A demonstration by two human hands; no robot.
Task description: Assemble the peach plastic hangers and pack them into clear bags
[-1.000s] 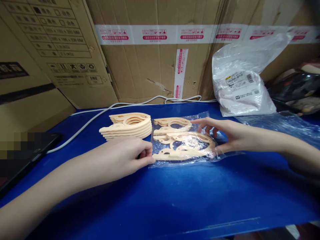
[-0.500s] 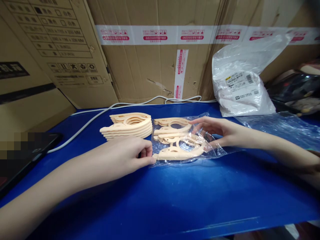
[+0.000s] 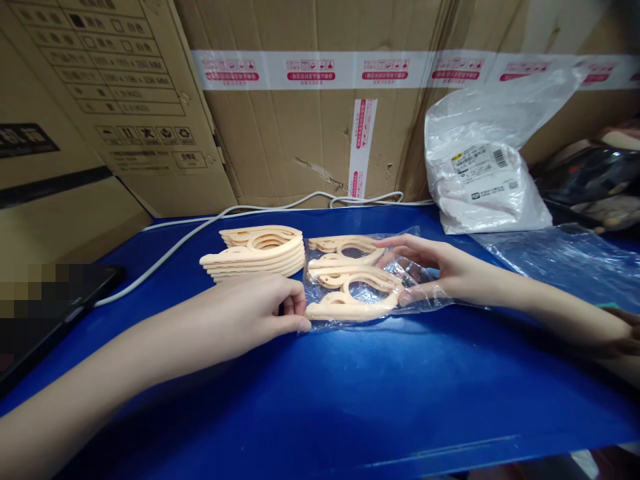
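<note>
While left hand (image 3: 250, 313) pinches clear bag (image 3: 415, 293) edge, right hand (image 3: 440, 270) grip has pushed hangers (image 3: 350, 287) further in.

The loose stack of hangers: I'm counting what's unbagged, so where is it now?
In the head view, the stack of hangers lies left of centre on the blue table, just beyond the left hand and beside the clear bag.
</note>
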